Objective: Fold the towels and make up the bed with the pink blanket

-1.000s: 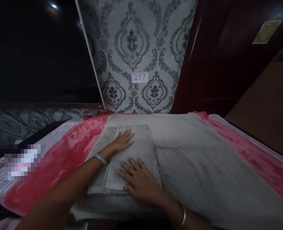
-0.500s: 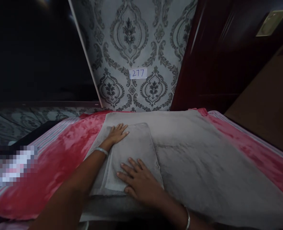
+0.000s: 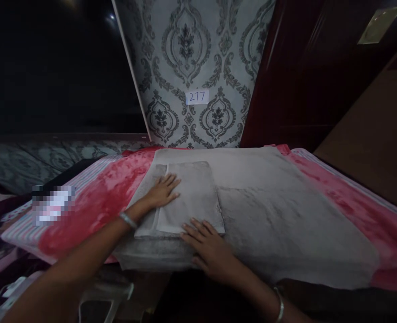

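At the bottom of the frame, right of centre, a silvery bracelet [image 3: 279,305] circles the right wrist. Above it, the right hand [image 3: 211,249] lies palm down, its grip spread wide and closed on nothing, fingertips on the near edge of a folded rectangle of soft light-grey cloth [image 3: 193,197]. The left hand [image 3: 163,193], with a pale bangle [image 3: 128,220] on its wrist, rests farther up, on the left part of that rectangle; its grip is also open and flat, with nothing grasped.

The folded rectangle sits left of centre in the frame, on a large light-grey plush cloth [image 3: 268,215] spread across the middle and right. Under this lies a red-and-pink fuzzy blanket [image 3: 97,211], showing on both sides, with striped fabric [image 3: 25,233] along its left border.

Beyond, grey damask wallpaper [image 3: 185,54] carries a white paper label reading "277" [image 3: 197,97]. A large black screen [image 3: 50,67] fills the upper left; a glossy dark-red panel [image 3: 299,89] stands at upper right.
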### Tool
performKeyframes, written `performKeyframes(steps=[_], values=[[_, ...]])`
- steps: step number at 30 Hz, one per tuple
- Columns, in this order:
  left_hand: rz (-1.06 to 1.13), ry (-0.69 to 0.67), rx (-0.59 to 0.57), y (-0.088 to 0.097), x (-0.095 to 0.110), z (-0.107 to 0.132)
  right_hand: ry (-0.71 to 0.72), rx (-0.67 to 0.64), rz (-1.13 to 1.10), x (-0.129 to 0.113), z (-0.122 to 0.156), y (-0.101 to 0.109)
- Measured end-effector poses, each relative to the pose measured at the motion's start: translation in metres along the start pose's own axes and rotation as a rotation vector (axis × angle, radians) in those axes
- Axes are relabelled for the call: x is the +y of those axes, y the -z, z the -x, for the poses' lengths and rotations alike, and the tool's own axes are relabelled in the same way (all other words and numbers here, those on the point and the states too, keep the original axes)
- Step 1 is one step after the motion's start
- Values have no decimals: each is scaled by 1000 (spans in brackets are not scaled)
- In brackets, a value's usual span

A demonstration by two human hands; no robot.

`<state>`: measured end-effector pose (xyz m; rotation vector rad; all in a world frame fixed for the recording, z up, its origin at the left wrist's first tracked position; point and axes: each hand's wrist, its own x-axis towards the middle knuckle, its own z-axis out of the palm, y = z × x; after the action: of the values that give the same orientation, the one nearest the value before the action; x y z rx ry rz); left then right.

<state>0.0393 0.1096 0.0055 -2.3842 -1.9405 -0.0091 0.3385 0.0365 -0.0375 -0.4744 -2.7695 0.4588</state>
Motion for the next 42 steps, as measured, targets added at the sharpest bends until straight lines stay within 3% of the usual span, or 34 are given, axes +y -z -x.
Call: performKeyframes(steps=[2,4,7,10,13,17,25,32,42], values=[[48,-96,7,-6,9,40,42,58,-40,7,15,5],[73,-131,25,-10,17,78,53,223,-53,23,29,10],[68,-159,38,-10,26,122,-41,468,33,57,45,18],[40,-184,89,-8,35,142,-162,475,157,87,52,22],[4,-199,154,-11,43,145,-173,372,222,100,50,21],[-27,-217,220,-15,48,141,-93,275,267,97,36,21],[-94,-158,163,-22,54,148,87,100,302,89,19,37],[-168,-48,255,-46,63,143,161,111,257,92,12,25],[-151,22,345,-34,68,139,164,357,86,77,-11,48]])
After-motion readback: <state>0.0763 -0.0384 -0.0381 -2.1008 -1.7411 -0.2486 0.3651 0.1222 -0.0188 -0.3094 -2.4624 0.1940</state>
